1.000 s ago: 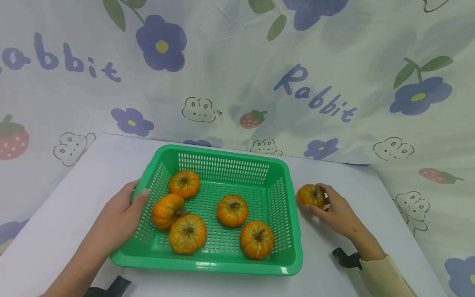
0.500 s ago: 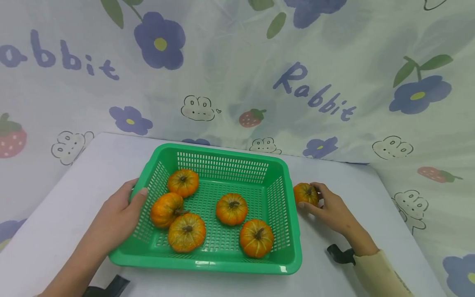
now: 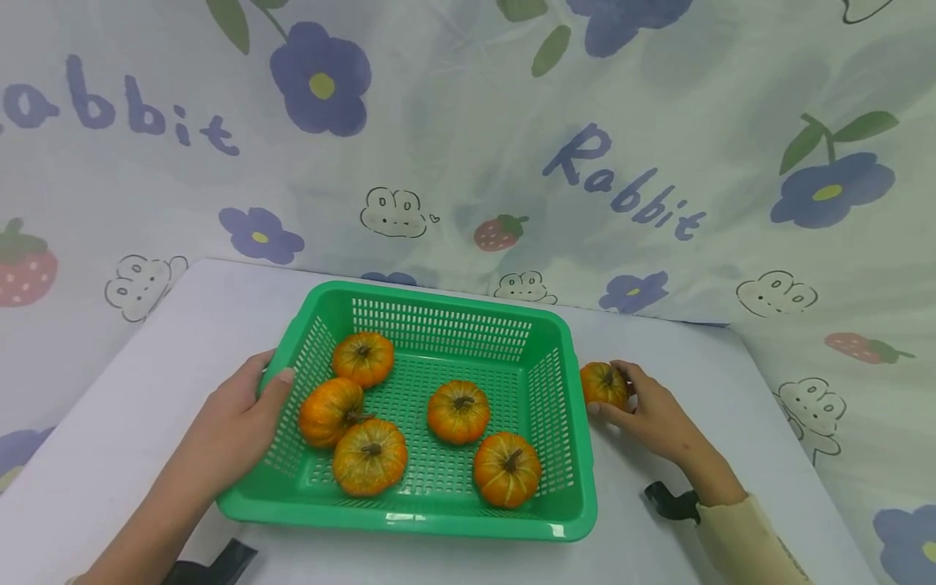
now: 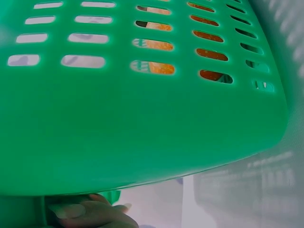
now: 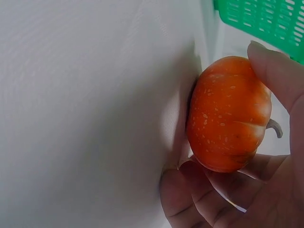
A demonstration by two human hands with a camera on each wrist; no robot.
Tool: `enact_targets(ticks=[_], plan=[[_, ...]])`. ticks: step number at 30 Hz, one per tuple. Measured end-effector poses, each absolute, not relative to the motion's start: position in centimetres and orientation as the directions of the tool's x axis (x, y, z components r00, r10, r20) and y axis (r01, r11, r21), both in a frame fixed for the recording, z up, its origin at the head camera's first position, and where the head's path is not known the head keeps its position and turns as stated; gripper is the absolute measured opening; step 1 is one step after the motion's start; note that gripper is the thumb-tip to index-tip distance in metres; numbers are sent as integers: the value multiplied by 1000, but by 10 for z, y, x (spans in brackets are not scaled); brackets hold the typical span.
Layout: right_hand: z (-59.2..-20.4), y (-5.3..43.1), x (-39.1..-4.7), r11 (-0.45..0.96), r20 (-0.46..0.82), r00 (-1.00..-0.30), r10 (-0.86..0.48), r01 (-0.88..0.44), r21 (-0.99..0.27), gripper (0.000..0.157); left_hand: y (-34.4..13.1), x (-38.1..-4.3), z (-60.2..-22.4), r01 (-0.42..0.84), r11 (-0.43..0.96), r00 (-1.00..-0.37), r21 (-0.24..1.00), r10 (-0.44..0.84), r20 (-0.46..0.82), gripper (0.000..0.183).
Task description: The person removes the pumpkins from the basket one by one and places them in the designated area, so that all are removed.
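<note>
My left hand [image 3: 236, 424] grips the left rim of a green plastic basket [image 3: 409, 522], thumb on top and fingers curled under the edge. In the left wrist view, some of its fingers [image 4: 95, 213] show beneath the rim. On the table just right of the basket sits a small orange pumpkin [image 3: 603, 385]. My right hand [image 3: 658, 421] holds it from the right, with the thumb on one side and the fingers around the other. The right wrist view shows this pumpkin [image 5: 228, 114] close to the white surface, its short stem pointing away.
Inside the basket lie several similar pumpkins [image 3: 458, 413], most of them toward its left side. The basket stands on a white table [image 3: 731, 390]. Behind it hangs a patterned cloth [image 3: 453, 162]. Dark straps [image 3: 671, 501] show by both wrists.
My right hand and its pumpkin have shifted slightly left, closer to the basket, then stayed nearly still. The left hand and the basket have kept their place.
</note>
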State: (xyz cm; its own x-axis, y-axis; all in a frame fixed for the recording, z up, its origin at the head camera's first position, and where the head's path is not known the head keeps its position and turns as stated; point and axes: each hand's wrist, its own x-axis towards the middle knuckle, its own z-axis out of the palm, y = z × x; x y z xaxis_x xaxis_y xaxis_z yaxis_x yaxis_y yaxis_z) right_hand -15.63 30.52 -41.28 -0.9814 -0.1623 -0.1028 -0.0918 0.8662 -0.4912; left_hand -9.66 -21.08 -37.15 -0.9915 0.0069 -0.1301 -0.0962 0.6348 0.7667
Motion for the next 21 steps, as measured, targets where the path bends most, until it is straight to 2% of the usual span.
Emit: enact_targets(ticks=[21], plan=[[-406, 308, -148, 860, -141, -980, -141, -51, -508, 108, -210, -96, -372, -91, 635, -992, 767, 7, -124, 67]])
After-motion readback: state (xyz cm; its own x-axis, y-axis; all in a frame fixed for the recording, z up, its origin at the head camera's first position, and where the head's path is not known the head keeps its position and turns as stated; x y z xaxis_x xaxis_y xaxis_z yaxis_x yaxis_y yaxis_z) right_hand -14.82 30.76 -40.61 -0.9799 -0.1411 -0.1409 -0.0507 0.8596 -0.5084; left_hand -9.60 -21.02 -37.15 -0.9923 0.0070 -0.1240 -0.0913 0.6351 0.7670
